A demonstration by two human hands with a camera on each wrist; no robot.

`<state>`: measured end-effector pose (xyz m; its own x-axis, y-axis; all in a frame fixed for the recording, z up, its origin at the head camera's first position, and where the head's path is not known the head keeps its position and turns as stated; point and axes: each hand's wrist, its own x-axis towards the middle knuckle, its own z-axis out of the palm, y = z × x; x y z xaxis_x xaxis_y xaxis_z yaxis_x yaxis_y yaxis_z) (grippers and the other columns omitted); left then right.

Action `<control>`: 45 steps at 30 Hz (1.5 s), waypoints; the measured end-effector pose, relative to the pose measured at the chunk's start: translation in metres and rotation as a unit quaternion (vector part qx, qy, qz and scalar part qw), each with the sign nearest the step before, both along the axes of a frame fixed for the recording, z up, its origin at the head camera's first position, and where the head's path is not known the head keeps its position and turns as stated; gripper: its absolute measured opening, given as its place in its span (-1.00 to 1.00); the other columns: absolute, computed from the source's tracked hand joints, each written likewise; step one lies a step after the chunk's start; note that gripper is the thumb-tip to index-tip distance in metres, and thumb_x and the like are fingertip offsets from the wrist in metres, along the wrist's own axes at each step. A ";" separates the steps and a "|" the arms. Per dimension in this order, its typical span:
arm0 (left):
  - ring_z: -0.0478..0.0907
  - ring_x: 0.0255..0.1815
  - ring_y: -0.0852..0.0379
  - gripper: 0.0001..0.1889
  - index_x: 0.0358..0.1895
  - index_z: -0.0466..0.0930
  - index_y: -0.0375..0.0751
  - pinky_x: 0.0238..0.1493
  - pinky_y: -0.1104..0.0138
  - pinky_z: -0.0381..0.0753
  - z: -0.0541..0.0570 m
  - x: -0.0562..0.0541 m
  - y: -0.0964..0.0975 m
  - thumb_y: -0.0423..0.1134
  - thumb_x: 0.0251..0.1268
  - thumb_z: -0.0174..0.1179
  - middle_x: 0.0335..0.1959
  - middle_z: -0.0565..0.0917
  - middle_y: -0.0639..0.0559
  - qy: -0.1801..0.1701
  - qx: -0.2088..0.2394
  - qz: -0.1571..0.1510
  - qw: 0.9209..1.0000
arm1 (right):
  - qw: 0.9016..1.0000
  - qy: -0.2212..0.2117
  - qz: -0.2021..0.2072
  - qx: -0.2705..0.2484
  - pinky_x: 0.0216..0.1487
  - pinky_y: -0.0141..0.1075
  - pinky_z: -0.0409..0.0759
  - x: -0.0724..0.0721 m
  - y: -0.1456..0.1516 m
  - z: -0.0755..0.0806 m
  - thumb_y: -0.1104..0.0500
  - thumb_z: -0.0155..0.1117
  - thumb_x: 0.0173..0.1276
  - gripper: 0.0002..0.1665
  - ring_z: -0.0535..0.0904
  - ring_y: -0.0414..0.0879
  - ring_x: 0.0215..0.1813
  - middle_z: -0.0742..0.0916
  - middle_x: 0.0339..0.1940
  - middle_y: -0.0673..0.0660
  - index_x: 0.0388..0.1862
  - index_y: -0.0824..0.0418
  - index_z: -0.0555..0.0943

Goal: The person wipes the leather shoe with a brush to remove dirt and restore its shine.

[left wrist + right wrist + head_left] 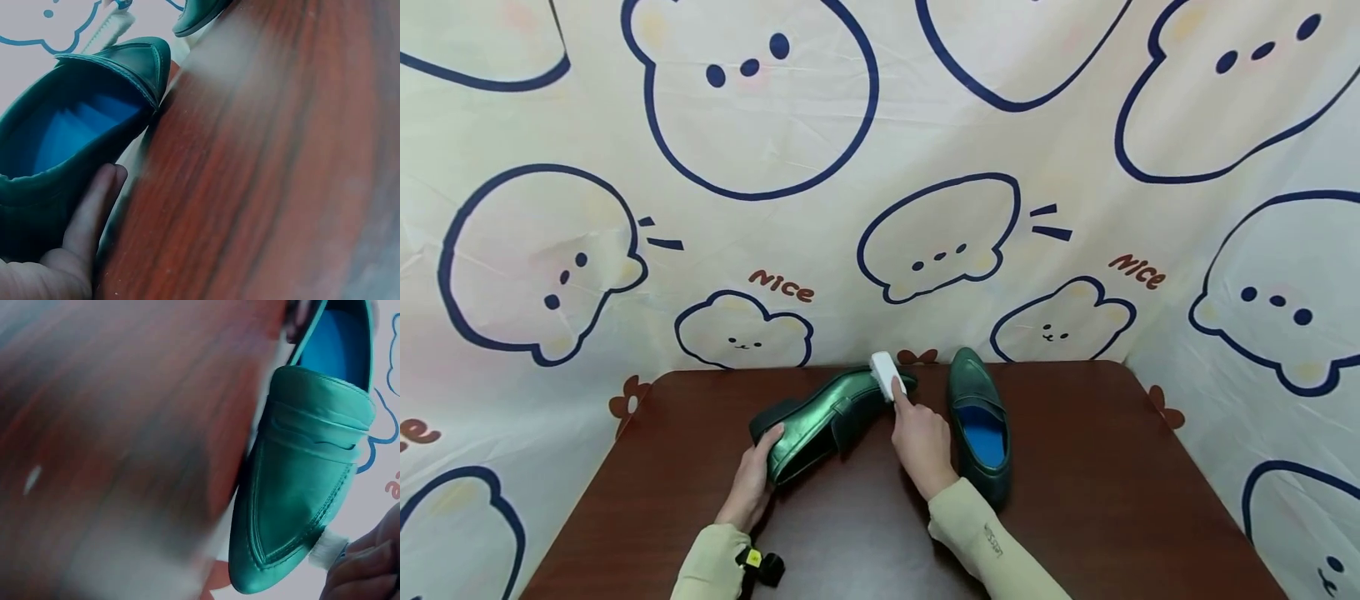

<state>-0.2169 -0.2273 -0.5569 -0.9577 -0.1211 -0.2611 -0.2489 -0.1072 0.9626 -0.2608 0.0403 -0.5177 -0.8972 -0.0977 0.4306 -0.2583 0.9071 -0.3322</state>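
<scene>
A shiny green loafer [808, 429] is tilted on its side above the table, its sole edge turned away and its opening toward me. My left hand [748, 487] grips it at the heel, thumb on the upper side. Blue lining shows inside the loafer [322, 444] in the right wrist view. In my right hand [922, 442] is a small white brush [886, 375], the index finger stretched along its back. Its pale bristles [327, 549] meet the side of the toe. The right hand's other fingers are mostly hidden in the head view.
The matching green loafer [973, 379] stands upright on the brown table [1075, 467], just right of my right hand, toe toward the back edge. A pale curtain [820, 250] with cartoon outlines hangs behind the table and along both sides.
</scene>
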 end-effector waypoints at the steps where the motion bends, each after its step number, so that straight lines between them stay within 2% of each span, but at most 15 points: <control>1: 0.61 -0.14 0.12 -0.35 0.22 0.44 -0.23 -0.02 0.24 0.59 0.000 0.000 -0.001 0.32 0.53 0.02 -0.16 0.67 0.09 0.000 -0.001 0.000 1.000 | 1.000 -0.001 0.006 -0.012 -0.67 -0.28 0.34 -0.001 -0.001 0.001 0.14 0.33 0.51 -0.37 0.36 -0.12 -0.72 0.63 -0.65 0.08 0.52 -0.04 0.48; 4: 0.62 -0.15 0.12 -0.35 0.22 0.44 -0.24 -0.02 0.24 0.59 0.001 0.000 -0.003 0.32 0.54 0.01 -0.18 0.68 0.10 0.001 0.000 -0.002 1.000 | 0.998 -0.009 0.037 -0.049 -0.67 -0.31 0.30 -0.001 -0.005 0.002 0.09 0.26 0.56 -0.42 0.36 -0.17 -0.70 0.68 -0.59 0.08 0.53 -0.09 0.47; 6: 0.62 -0.14 0.12 -0.36 0.23 0.43 -0.22 -0.01 0.23 0.60 0.001 0.001 -0.003 0.32 0.54 0.01 -0.17 0.67 0.11 -0.001 0.003 -0.004 1.000 | 0.996 -0.021 0.067 -0.055 -0.65 -0.34 0.25 0.003 -0.008 0.004 0.07 0.21 0.60 -0.43 0.31 -0.21 -0.69 0.67 -0.58 0.05 0.54 -0.12 0.45; 10: 0.61 -0.11 0.11 -0.35 0.26 0.42 -0.23 0.01 0.23 0.59 0.000 0.001 -0.003 0.31 0.54 0.01 -0.14 0.67 0.09 -0.003 0.005 0.000 1.000 | 0.991 -0.008 0.136 -0.022 -0.65 -0.38 0.17 0.013 -0.017 0.009 0.06 0.20 0.61 -0.44 0.22 -0.25 -0.69 0.58 -0.60 0.00 0.54 -0.15 0.45; 14: 0.59 -0.02 0.11 -0.30 0.37 0.36 -0.23 0.07 0.23 0.55 -0.002 0.002 -0.001 0.32 0.55 -0.01 0.00 0.63 0.05 -0.003 -0.007 -0.007 1.000 | 0.987 0.005 0.160 -0.003 -0.64 -0.39 0.17 0.019 -0.021 0.008 0.07 0.26 0.57 -0.43 0.20 -0.25 -0.69 0.53 -0.64 -0.01 0.51 -0.16 0.49; 18: 0.57 0.02 0.11 -0.26 0.44 0.30 -0.21 0.09 0.24 0.53 -0.004 0.002 0.001 0.34 0.55 -0.03 0.07 0.60 0.03 -0.008 -0.017 -0.006 1.000 | 0.989 0.008 0.144 -0.007 -0.64 -0.40 0.16 0.018 -0.017 0.003 0.07 0.27 0.56 -0.43 0.22 -0.25 -0.69 0.58 -0.64 0.00 0.50 -0.17 0.50; 25: 0.60 -0.08 0.11 -0.28 0.34 0.37 -0.27 0.05 0.23 0.56 -0.006 -0.002 0.004 0.32 0.53 0.02 -0.08 0.64 0.06 -0.004 -0.001 -0.001 1.000 | 0.997 0.049 0.063 0.009 -0.68 -0.36 0.06 0.009 -0.005 -0.003 0.04 0.30 0.54 -0.45 0.15 -0.21 -0.74 0.48 -0.73 -0.02 0.47 -0.19 0.53; 30: 0.61 -0.13 0.10 -0.30 0.31 0.39 -0.25 0.01 0.22 0.58 -0.003 -0.002 0.005 0.32 0.52 0.03 -0.14 0.66 0.07 -0.005 0.002 -0.004 1.000 | 0.998 0.061 0.016 0.021 -0.69 -0.32 0.16 0.008 -0.003 -0.001 0.03 0.33 0.51 -0.45 0.25 -0.15 -0.73 0.56 -0.69 0.02 0.45 -0.16 0.56; 35: 0.62 -0.16 0.10 -0.33 0.28 0.40 -0.26 -0.02 0.22 0.59 0.000 0.001 0.000 0.30 0.54 0.02 -0.18 0.67 0.07 -0.004 -0.006 0.006 1.000 | 0.998 0.054 0.002 0.024 -0.70 -0.32 0.19 0.008 -0.005 0.002 0.03 0.32 0.51 -0.45 0.28 -0.14 -0.73 0.58 -0.68 0.03 0.46 -0.14 0.55; 38: 0.62 -0.13 0.10 -0.32 0.31 0.39 -0.27 0.00 0.23 0.60 0.001 0.001 -0.001 0.30 0.54 0.02 -0.15 0.67 0.07 -0.004 -0.006 0.000 1.000 | 0.998 0.052 0.000 0.022 -0.70 -0.33 0.17 0.007 -0.005 0.002 0.03 0.33 0.51 -0.46 0.26 -0.15 -0.74 0.57 -0.70 0.03 0.44 -0.14 0.56; 45: 0.62 -0.15 0.10 -0.32 0.26 0.42 -0.25 -0.01 0.24 0.60 -0.002 0.000 -0.002 0.33 0.53 0.02 -0.16 0.67 0.06 -0.004 -0.008 0.001 1.000 | 0.999 0.042 0.018 0.010 -0.71 -0.33 0.14 0.005 -0.003 0.003 0.04 0.31 0.53 -0.47 0.23 -0.18 -0.74 0.57 -0.70 0.03 0.45 -0.14 0.56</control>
<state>-0.2167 -0.2289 -0.5587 -0.9554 -0.1270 -0.2667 -0.2562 -0.0933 0.9621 -0.2560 0.0369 -0.5142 -0.8535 -0.1383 0.5024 -0.3170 0.9031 -0.2898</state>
